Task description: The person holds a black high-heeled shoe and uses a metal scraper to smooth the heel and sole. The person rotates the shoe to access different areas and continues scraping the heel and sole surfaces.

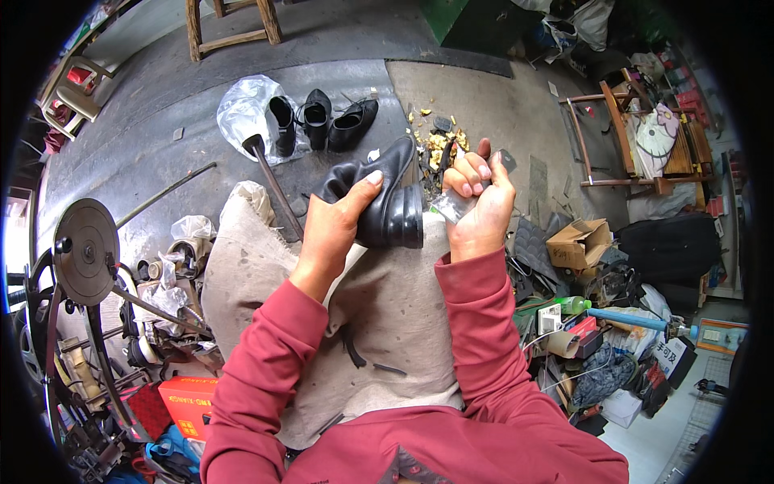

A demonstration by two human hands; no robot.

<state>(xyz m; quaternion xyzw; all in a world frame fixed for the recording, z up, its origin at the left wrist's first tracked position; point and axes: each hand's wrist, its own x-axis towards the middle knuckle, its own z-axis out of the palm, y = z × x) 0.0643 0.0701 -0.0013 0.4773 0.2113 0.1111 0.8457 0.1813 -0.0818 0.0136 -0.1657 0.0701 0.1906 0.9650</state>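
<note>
My left hand (pixel 334 230) grips a black leather shoe (pixel 393 211) above my lap, thumb on its side. The shoe lies tilted, its thick stacked heel turned toward my right hand (pixel 486 194). That hand is raised close to the heel with its fingers curled in. A small clear plastic bag (pixel 454 206) is held against its palm; what the bag contains is too small to tell. A beige, stained cloth (pixel 395 323) covers my lap, with a few dark strips (pixel 352 348) lying on it.
Several black shoes (pixel 317 121) stand ahead beside a clear plastic bag (pixel 235 109). A dark metal rod (pixel 276 185) rises left of the shoe. Yellow scraps (pixel 439 147) litter the floor. A wheeled machine (pixel 85 252) stands left; a cardboard box (pixel 579 244) and clutter lie right.
</note>
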